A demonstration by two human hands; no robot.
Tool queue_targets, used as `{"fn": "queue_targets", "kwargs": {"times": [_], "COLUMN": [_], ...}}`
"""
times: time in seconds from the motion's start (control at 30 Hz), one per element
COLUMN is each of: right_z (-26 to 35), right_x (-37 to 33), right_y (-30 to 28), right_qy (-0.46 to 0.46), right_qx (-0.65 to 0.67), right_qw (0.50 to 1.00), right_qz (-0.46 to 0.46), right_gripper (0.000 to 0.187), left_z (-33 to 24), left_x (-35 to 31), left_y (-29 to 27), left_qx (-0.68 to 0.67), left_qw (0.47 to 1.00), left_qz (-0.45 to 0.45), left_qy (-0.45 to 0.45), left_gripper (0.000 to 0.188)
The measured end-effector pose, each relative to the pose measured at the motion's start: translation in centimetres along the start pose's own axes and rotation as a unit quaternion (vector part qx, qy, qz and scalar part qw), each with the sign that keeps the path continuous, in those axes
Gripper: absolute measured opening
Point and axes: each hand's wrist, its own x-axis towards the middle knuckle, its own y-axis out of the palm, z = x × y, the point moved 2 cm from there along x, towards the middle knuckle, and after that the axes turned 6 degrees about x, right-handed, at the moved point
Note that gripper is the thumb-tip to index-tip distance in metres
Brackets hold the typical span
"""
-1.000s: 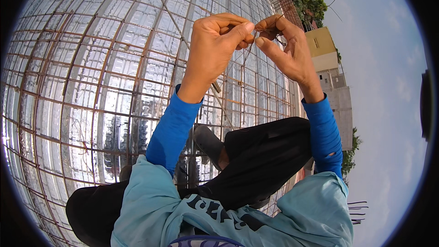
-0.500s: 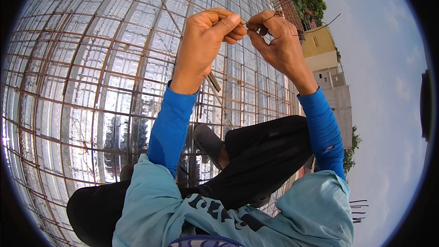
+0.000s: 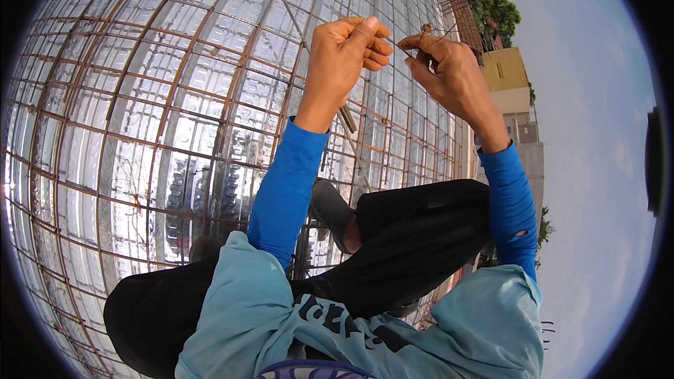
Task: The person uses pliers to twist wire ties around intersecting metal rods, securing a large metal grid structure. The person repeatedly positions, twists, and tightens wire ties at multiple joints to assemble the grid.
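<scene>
Slanting down rightward, a thin wire (image 3: 405, 50) bridges left hand (image 3: 333, 63) and right hand (image 3: 453, 74); both pinch it.

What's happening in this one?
A person is working thin wire with both bare hands, raised close together above a rebar grid laid over shiny ribbed metal sheets. The right hand holds the wire, a small loop of it showing above the forefinger. The left hand is beside it, fingers curled; the wire is too fine to tell whether that hand also grips it.
</scene>
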Motion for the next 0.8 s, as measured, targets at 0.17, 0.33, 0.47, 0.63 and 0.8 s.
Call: {"fn": "queue_targets", "kwargs": {"times": [0.17, 0.33, 0.47, 0.63, 0.8], "right_z": [-1.1, 0.9, 2.6, 0.5, -2.2], "right_x": [1.2, 1.5, 0.9, 0.2, -2.4], "right_y": [0.4, 1.1, 3.3, 5.0, 8.1], "right_qy": [0.040, -0.104, -0.265, -0.215, -0.144], "right_qx": [0.109, -0.107, -0.250, -0.220, -0.139], "right_qw": [0.990, 0.989, 0.931, 0.951, 0.979], "right_qz": [0.080, 0.019, 0.001, 0.040, 0.033], "right_gripper": [0.025, 0.022, 0.025, 0.032, 0.030], "left_z": [0.6, 2.5, 4.5, 7.2, 10.6], "left_x": [-0.4, -2.2, -3.3, -5.2, -6.3], "left_y": [-1.9, -1.5, -1.7, -1.2, -1.1], "left_qx": [-0.111, -0.223, -0.311, -0.336, -0.562], "left_qw": [0.992, 0.965, 0.912, 0.870, 0.714], "left_qz": [0.017, -0.100, -0.170, -0.192, -0.204], "left_qy": [-0.049, -0.100, -0.207, -0.305, -0.364], "left_gripper": [0.047, 0.050, 0.053, 0.060, 0.056]}}
